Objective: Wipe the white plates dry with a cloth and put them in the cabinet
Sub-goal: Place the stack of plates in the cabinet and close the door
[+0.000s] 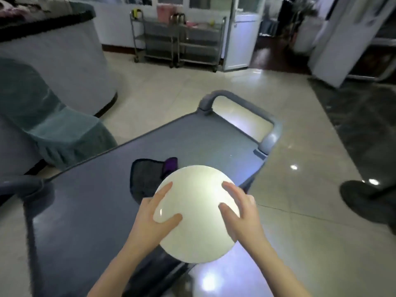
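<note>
Single head view, looking forward-down, near hands [197, 213].

A grey cart's surface [90, 211] stood on the tiled floor [171, 91]. A dark cloth [145, 179] lay on it, purple at one corner.

Site: looks like a restaurant or banquet-hall service area | centre: grey service cart [192, 136], white plate [192, 221] over it | top centre: steel rack trolleys [177, 39] | left: cloth-draped table [53, 61], covered chair [42, 116] | glossy tiled floor [171, 86]
</note>
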`<state>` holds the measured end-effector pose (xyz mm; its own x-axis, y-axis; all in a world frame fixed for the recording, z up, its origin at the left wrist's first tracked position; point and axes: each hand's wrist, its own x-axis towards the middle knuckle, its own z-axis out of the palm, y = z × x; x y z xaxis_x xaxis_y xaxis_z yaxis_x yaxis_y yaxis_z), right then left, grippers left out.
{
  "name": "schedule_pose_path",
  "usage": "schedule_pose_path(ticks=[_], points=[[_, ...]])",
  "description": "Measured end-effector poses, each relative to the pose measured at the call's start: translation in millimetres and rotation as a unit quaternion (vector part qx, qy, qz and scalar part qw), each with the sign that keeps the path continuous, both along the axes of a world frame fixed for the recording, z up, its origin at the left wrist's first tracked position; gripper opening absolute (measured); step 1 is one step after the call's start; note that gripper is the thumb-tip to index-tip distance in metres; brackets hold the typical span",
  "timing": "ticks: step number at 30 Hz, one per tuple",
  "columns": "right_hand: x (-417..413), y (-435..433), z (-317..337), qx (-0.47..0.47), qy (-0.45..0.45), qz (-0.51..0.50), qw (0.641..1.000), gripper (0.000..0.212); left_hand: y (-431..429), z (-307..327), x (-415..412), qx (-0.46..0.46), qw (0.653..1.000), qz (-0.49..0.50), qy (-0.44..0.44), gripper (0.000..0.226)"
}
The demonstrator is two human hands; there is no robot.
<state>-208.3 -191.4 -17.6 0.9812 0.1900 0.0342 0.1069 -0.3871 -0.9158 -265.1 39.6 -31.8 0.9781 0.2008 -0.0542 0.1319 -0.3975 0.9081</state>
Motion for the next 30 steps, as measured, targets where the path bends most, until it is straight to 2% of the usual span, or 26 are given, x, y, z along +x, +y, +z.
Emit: schedule_pose_path(ticks=[4, 6, 9, 11, 14, 17, 25, 27, 30], points=[[-72, -134, 10, 0.005, -0.010, -0.132, 0.991, 0.045, -127, 13, -11, 0.005, 0.993, -0.121, -0.010, 0.074], [-122, -202, 13, -0.001, -0.018, -0.205, 0.979, 0.048, -199, 16, -25, -0.001, 0.978, -0.205, -0.035, 0.072], [-211, -299, 21, -0.005, -0.033, -0.328, 0.944, 0.053, -311, 21, -59, -0.019, 0.944, -0.327, -0.035, 0.074], [-272, -352, 26, -0.003, -0.037, -0.412, 0.911, 0.052, -383, 29, -83, -0.010, 0.909, -0.416, -0.021, 0.075], [-369, -415, 32, 0.001, -0.034, -0.537, 0.843, 0.052, -491, 41, -127, -0.012, 0.838, -0.544, -0.037, 0.076], [-464, -457, 35, 0.033, -0.027, -0.655, 0.754, 0.049, -591, 45, -189, 0.016, 0.755, -0.653, -0.050, 0.081], [-691, -543, 32, 0.065, -0.042, -0.848, 0.524, 0.052, -810, 30, -400, -0.034, 0.571, -0.820, -0.018, 0.076], [-739, -568, 33, 0.062, -0.040, -0.872, 0.483, 0.051, -858, 25, -453, -0.054, 0.533, -0.844, 0.004, 0.074], [-807, -606, 34, 0.062, -0.035, -0.893, 0.444, 0.049, -919, 19, -528, -0.068, 0.493, -0.867, 0.018, 0.077]])
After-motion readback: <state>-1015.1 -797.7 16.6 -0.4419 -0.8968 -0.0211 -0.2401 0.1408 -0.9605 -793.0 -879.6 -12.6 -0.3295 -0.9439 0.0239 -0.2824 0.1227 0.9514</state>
